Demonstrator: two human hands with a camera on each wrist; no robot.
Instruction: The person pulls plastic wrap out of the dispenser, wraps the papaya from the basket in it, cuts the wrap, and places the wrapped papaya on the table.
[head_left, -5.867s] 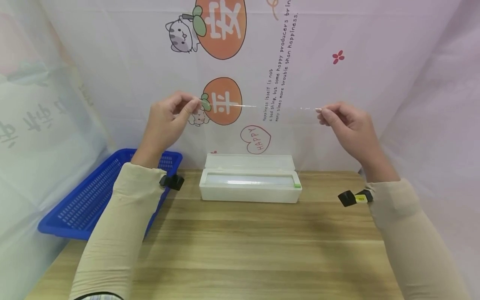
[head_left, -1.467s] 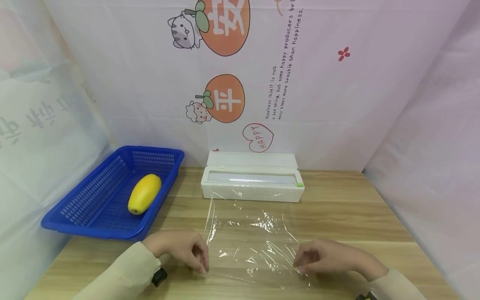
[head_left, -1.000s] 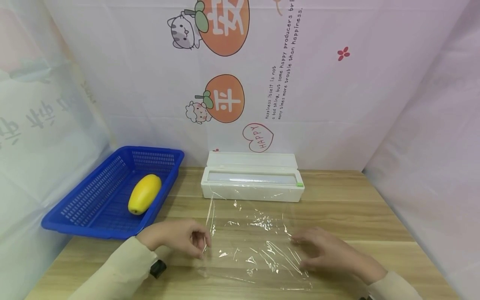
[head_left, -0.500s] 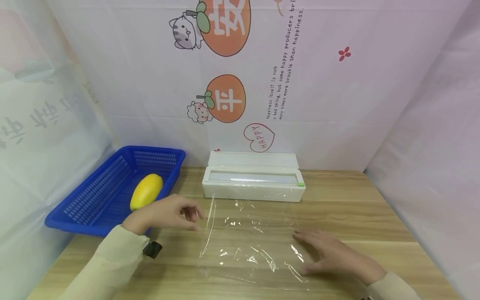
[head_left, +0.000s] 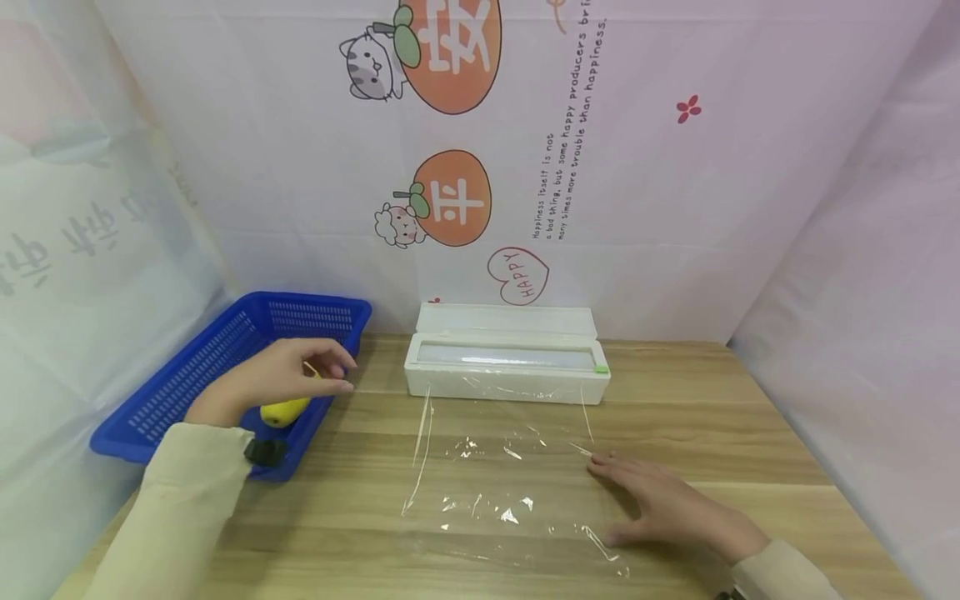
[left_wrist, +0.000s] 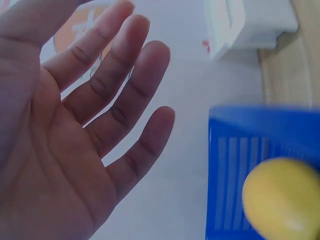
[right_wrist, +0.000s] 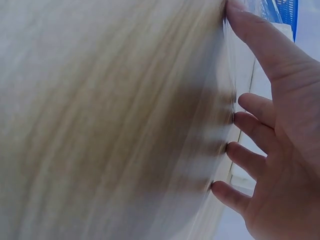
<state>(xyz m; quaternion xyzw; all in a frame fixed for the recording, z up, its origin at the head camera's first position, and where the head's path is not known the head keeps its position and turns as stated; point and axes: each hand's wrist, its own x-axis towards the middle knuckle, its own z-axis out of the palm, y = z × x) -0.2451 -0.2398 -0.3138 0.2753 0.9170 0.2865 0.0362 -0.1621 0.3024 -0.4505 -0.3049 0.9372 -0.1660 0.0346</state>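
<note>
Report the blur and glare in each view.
Head view: sharp, with white glints on the clear plastic film. Left wrist view: open left hand soft, yellow oval fruit and blue plastic basket blurred. Right wrist view: wooden table streaked by motion blur beside right hand.

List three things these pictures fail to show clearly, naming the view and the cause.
1. Head view: most of the yellow fruit, covered by the left hand.
2. Left wrist view: the blue basket, cut by the frame edge.
3. Right wrist view: the plastic film under the right hand, lost to motion blur.
</note>
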